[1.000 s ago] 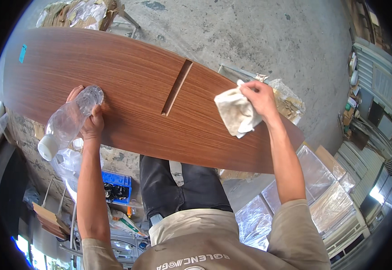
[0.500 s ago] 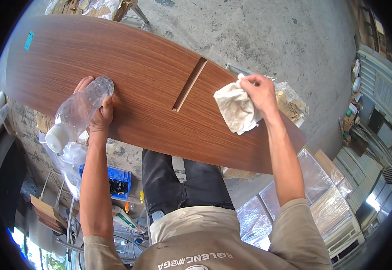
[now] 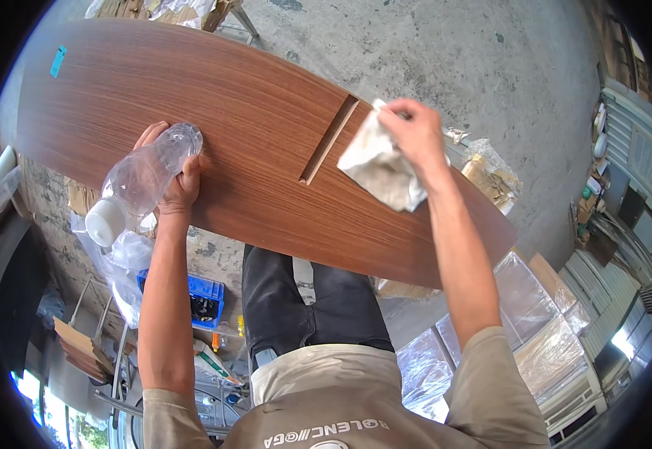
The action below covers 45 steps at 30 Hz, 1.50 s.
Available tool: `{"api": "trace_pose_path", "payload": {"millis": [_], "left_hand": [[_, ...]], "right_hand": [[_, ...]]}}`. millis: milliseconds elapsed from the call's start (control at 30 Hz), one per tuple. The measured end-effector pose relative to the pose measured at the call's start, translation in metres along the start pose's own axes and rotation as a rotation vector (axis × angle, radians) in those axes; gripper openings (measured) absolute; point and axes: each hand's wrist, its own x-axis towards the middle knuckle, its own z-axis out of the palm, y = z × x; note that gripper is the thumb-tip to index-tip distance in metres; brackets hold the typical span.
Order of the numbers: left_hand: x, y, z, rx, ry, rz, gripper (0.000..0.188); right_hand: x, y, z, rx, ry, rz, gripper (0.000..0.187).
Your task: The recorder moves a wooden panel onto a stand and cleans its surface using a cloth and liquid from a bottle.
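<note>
A long brown wood-grain board (image 3: 243,135) stretches across in front of me, with a narrow slot (image 3: 329,141) cut through its right part and a small teal sticker (image 3: 58,61) at its far left. My left hand (image 3: 180,183) is wrapped round a clear plastic bottle (image 3: 142,173) with a white cap (image 3: 105,221); the bottle is tilted, its cap toward me and to the left. Over the board's right part, my right hand (image 3: 418,136) pinches a crumpled off-white cloth (image 3: 383,161). The cloth hangs just right of the slot; whether it touches the board I cannot tell.
Below the board on the left stand a blue crate (image 3: 204,288) with dark small items and a clear plastic bag (image 3: 124,262). Plastic-wrapped boxes (image 3: 543,322) stand at the lower right. Cardboard pieces (image 3: 487,168) show past the board's right edge, on the grey concrete floor (image 3: 401,52).
My right hand has moved left and away from me with the cloth, toward the slot. The left hand still grips the bottle. The whole view has shifted slightly.
</note>
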Motion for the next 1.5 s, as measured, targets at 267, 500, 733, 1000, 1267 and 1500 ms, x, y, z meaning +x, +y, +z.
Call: {"api": "trace_pose_path", "payload": {"millis": [267, 500, 733, 1000, 1267, 1500], "left_hand": [[0.000, -0.001, 0.001, -0.020, 0.007, 0.015, 0.076], [-0.001, -0.001, 0.005, -0.040, 0.014, 0.001, 0.076], [-0.002, 0.001, 0.000, -0.022, -0.007, -0.015, 0.078], [-0.003, 0.001, 0.002, -0.054, 0.004, -0.031, 0.079], [0.000, 0.000, 0.000, -0.018, -0.007, 0.000, 0.080], [0.000, -0.002, 0.002, -0.007, 0.005, -0.004, 0.081]], "right_hand": [[0.003, 0.038, -0.034, -0.042, -0.025, -0.090, 0.024], [0.014, -0.003, 0.015, 0.060, -0.045, -0.235, 0.020], [0.004, 0.021, -0.006, -0.044, 0.009, -0.113, 0.020], [0.009, -0.004, 0.013, 0.103, -0.050, -0.131, 0.023], [0.010, -0.004, 0.016, 0.010, -0.023, -0.133, 0.021], [0.011, 0.006, 0.002, -0.002, -0.033, -0.243, 0.021]]}}
